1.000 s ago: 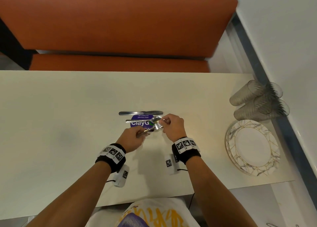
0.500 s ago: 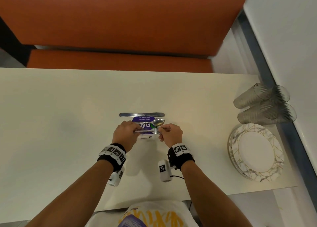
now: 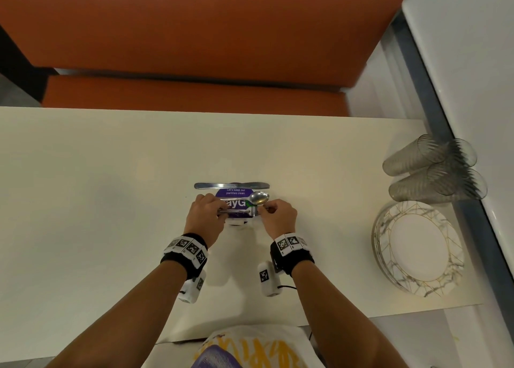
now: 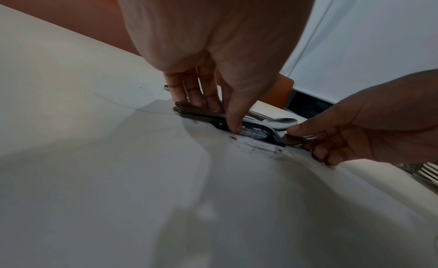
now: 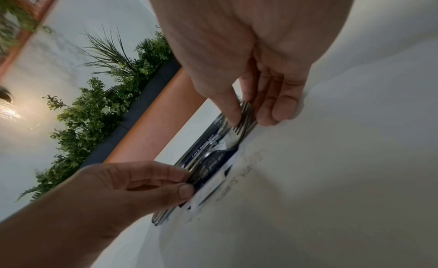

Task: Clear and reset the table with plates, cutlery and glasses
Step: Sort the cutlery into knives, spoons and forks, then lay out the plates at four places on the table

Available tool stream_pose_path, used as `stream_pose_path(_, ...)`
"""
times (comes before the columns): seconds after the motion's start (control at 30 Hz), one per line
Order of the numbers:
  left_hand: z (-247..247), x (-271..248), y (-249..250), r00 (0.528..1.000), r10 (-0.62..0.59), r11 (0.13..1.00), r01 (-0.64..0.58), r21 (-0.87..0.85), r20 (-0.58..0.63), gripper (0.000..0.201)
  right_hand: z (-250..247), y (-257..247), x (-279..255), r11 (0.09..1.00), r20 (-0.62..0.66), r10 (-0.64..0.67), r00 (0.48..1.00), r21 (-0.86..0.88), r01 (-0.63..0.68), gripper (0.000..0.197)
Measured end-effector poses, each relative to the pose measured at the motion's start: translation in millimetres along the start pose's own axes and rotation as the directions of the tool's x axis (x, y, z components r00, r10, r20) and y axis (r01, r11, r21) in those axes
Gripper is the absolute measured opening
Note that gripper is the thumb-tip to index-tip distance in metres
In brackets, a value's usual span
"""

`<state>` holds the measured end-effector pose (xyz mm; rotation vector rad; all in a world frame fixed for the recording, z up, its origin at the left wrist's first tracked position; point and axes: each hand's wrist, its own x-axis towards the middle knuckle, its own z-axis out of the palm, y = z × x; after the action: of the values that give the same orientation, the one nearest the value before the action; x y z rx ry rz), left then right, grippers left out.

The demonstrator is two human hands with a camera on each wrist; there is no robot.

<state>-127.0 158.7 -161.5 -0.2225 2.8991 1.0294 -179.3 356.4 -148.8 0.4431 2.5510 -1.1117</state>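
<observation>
head view: both hands' fingers pinch a bundle of forks (image 3: 236, 211) over the table (image 3: 111, 173), left hand (image 3: 205, 214) at the handles, right hand (image 3: 278, 217) at the tines

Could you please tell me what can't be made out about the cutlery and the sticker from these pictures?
- Purple sticker, head view: the left hand and the steel spoon cover part of its large lettering.
- Stacked steel forks, right wrist view: the right hand hides their count.
- Fork handles, left wrist view: the fingers cover them; the count is unclear.
</observation>
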Motion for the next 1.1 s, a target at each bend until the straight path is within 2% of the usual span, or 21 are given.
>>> stream_pose_path(0.23,-5,-4,1,1.000,-0.005,1.000,0.004,0.030,0.022,0.031,-5,1,-5,0.999,0.002,0.022,1.000,0.044,-0.022,0.017)
stream_pose_path(0.43,-11,-1,26,0.999,0.034,0.999,-0.034,0.023,0.010,0.011,-23,15,-17,0.997,0.019,0.040,0.999,0.061,-0.041,0.020)
stream_pose_path(0.6,-1,1,61,0.990,0.133,0.990,-0.130,-0.063,0.037,0.015,-53,38,-32,0.994,-0.050,0.000,0.999,0.105,0.005,0.015)
stream_pose_path(0.83,36,7,131,0.938,0.281,0.954,-0.248,-0.170,0.205,0.019,-129,74,-46,0.975,-0.164,0.007,0.986,0.220,0.030,0.018)
stream_pose_path(1.1,107,27,246,0.895,0.286,0.949,-0.216,-0.228,0.342,0.018,-257,148,-24,0.972,-0.351,0.091,0.932,0.234,-0.007,0.019)
